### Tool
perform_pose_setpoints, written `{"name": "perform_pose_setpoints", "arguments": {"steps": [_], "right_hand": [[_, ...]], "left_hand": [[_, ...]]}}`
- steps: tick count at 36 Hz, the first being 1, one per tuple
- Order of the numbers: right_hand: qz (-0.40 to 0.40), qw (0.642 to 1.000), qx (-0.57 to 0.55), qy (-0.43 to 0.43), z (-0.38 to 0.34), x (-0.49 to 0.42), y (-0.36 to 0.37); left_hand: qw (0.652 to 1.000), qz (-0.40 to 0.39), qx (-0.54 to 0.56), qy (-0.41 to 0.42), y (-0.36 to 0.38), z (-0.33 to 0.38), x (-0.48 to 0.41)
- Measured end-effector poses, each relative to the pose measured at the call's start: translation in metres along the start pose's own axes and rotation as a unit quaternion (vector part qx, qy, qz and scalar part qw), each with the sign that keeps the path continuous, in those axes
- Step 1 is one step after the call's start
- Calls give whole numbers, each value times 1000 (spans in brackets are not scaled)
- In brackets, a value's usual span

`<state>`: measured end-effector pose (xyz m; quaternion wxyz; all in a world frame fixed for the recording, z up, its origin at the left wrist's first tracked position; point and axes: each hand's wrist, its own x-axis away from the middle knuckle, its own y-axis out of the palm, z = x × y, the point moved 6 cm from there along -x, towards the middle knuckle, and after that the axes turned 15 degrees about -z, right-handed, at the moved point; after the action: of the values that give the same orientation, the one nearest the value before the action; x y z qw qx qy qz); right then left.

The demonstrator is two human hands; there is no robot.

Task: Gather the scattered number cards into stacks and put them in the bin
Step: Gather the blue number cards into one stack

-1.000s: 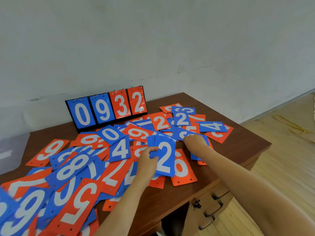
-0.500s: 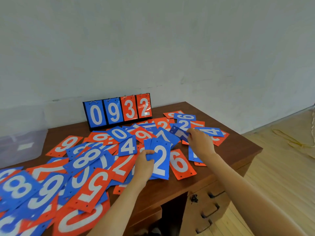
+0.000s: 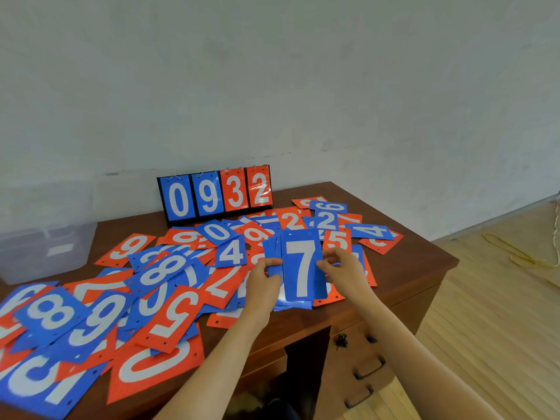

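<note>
Desk: right edge bare.
Left hand: grips blue card stack.
Right hand: pinches blue 7 card.
Bin: far left, seemingly clear.

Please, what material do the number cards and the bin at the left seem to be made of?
Number cards: probably thin plastic or laminated sheet, glossy; glare shows on them, with punched holes at the edges. Bin: translucent, frosted-looking plastic, since the wall shows faintly through it.
</note>
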<state>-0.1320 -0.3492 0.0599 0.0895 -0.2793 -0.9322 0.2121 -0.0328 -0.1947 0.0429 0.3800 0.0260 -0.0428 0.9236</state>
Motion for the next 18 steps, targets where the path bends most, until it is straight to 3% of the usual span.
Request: {"name": "perform_pose_setpoints", "arguments": {"steps": [12, 18], "right_hand": [[-11, 996, 83, 19, 21, -10, 7], [-16, 962, 247, 116, 58, -36, -28]], "left_hand": [[1000, -2, -13, 5, 9, -11, -11], [999, 5, -39, -20, 11, -25, -22]]}}
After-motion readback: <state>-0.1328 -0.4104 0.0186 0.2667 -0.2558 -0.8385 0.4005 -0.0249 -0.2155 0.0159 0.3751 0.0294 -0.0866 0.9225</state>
